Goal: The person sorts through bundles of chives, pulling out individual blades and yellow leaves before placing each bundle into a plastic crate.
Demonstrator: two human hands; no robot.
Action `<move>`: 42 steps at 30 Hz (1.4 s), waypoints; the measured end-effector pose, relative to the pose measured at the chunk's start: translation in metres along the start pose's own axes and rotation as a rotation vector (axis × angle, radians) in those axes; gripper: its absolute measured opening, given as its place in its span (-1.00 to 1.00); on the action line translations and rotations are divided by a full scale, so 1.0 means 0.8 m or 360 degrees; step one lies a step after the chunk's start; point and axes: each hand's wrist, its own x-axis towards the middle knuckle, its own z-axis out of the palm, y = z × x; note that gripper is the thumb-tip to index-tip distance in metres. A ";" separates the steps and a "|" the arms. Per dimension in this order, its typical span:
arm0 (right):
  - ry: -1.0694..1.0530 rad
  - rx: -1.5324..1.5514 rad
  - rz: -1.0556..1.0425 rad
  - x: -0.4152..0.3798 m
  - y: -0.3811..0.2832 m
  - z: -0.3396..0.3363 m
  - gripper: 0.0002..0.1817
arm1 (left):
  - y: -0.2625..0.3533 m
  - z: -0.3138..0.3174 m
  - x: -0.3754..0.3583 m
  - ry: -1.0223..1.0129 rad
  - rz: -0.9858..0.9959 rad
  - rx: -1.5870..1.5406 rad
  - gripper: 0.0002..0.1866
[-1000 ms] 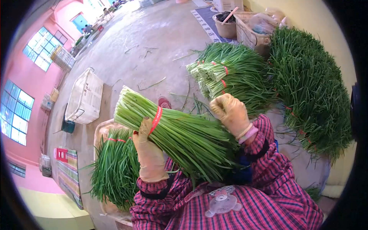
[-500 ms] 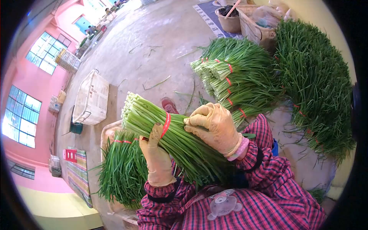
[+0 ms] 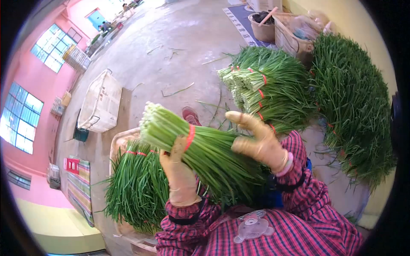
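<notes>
A thick bundle of green chives (image 3: 205, 147), tied with a red band near its pale cut ends, lies across my lap pointing up and left. My left hand (image 3: 177, 175), in a tan glove, grips the bundle from below just by the red band. My right hand (image 3: 258, 138), also gloved, rests on the leafy part of the bundle with its fingers spread open.
More banded chives lie in a crate (image 3: 121, 143) at my lower left. A stack of tied bundles (image 3: 265, 91) and a large chive heap (image 3: 354, 98) fill the right. A white basket (image 3: 100, 102) stands on the concrete floor; a bucket (image 3: 264, 26) and bin sit far back.
My right hand has let go near the red band, slid right along the bundle and spread its fingers. The bundle has tilted a little flatter.
</notes>
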 end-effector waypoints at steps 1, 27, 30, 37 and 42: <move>-0.0208 -0.0213 -0.0012 -0.002 -0.010 0.013 -0.01 | -0.004 0.004 0.000 0.0016 0.0022 0.0052 -0.62; -0.0489 0.0487 0.0496 -0.043 0.013 0.091 0.36 | -0.039 -0.036 -0.016 -0.0220 0.0001 -0.0544 -0.56; -0.0400 0.0496 0.0683 -0.047 0.013 0.104 0.27 | -0.034 -0.035 -0.023 -0.0214 0.0095 -0.0716 -0.56; -0.0375 0.0387 0.0620 -0.051 0.005 0.129 -0.05 | 0.007 -0.050 -0.035 -0.0302 0.0160 -0.0780 -0.41; -0.0320 0.0250 0.0350 -0.046 0.009 0.121 -0.22 | 0.021 -0.065 -0.050 -0.0498 0.0240 -0.0708 -0.29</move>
